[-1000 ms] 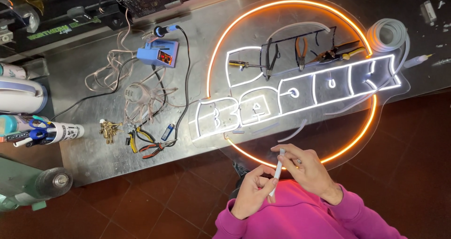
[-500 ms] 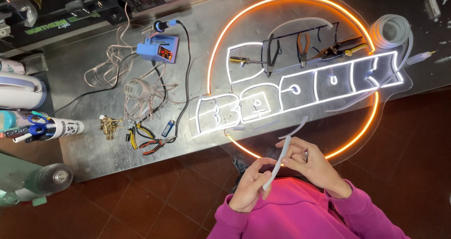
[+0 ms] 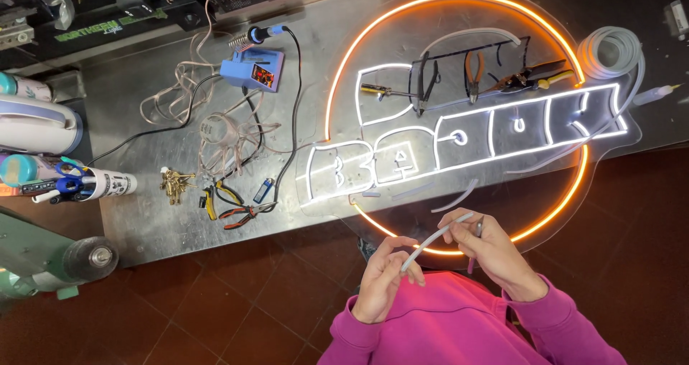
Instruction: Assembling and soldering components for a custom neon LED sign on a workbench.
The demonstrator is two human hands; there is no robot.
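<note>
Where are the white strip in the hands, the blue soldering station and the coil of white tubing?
white strip (image 3: 438, 240), head view, mid-length between the two hands.
blue soldering station (image 3: 249, 70), head view, top of its blue casing.
coil of white tubing (image 3: 610, 53), head view, the coil's lower rim.

On the steel table (image 3: 143, 106) sits a blue soldering station (image 3: 251, 69) amid clear tangled wires (image 3: 222, 132). Nearby lie red-handled pliers (image 3: 244, 214), brass fittings (image 3: 174, 184) and a white tubing coil (image 3: 610, 53). 1 glowing neon sign (image 3: 459, 128) overhangs the table's edge.
</note>
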